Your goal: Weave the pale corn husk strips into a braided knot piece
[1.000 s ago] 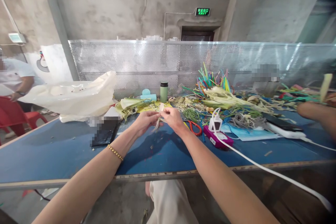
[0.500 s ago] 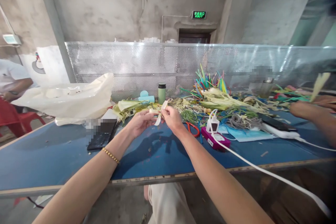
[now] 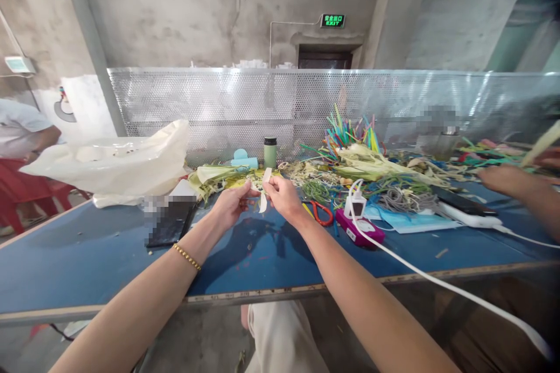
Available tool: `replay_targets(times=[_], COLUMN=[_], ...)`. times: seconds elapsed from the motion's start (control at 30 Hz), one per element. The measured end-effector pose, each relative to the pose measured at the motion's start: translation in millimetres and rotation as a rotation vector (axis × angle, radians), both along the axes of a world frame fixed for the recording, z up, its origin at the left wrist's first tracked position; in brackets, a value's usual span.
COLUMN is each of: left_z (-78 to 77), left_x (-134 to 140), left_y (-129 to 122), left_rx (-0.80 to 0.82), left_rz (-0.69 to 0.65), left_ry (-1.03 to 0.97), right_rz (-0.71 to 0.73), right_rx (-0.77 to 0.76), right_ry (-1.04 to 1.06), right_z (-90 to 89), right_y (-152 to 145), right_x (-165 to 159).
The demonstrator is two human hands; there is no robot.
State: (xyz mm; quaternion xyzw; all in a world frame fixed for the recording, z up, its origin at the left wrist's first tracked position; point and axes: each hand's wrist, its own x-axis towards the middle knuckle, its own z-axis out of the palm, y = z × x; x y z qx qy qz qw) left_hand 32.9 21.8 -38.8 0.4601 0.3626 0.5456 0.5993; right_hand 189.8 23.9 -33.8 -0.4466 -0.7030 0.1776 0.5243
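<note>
Over the blue table, my right hand (image 3: 283,195) pinches a pale husk strip (image 3: 263,204); one end sticks up above the fingers and the other hangs down, slightly curved. My left hand (image 3: 231,206) is close beside it, thumb and fingers closed on the left side of the same strip. Its curled fingers partly hide what they grip. Behind both hands lies a heap of yellow-green husks (image 3: 219,178). Near my right hand are red-handled scissors (image 3: 322,214).
A dark phone (image 3: 170,224) and a cream plastic bag (image 3: 118,166) lie left. A green bottle (image 3: 270,152) stands behind. To the right are a purple power socket (image 3: 359,230) with a white cable, wire coils (image 3: 405,201), a power bank (image 3: 470,215) and a co-worker's hand (image 3: 503,179).
My left hand has drawn slightly left and down, away from my right fingers. The strip now hangs more upright between the hands. At far right, the co-worker's hand has shifted slightly.
</note>
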Motion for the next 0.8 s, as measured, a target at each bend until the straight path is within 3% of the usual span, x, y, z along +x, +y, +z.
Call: replay_targets(times=[0.2, 0.33, 0.53, 0.63, 0.73, 0.8], left_z=[0.7, -0.5, 0.6, 0.6, 0.7, 1.0], left_x=[4.6, 6.3, 8.4, 8.5, 8.2, 8.0], left_y=[-6.3, -8.7, -14.4, -13.9, -11.9, -10.8], left_rx=[0.079, 0.173, 0.235, 0.281, 0.301, 0.308], left_rz=[-0.017, 0.012, -0.175, -0.106, 0.033, 0.052], left_ry=[0.075, 0.179, 0.192, 0.206, 0.271, 0.299], right_rz=[-0.021, -0.017, 0.079, 0.096, 0.031, -0.008], right_rx=[0.025, 0.005, -0.064, -0.066, -0.016, 0.013], right_ry=[-0.029, 0.059, 0.218, 0.182, 0.081, 0.047], right_z=[1.2, 1.4, 3.5, 3.4, 1.7, 0.6], right_y=[-2.0, -0.9, -4.9, -5.8, -3.6, -1.7], right_x=[0.3, 0.4, -0.5, -0.9, -0.6, -0.2])
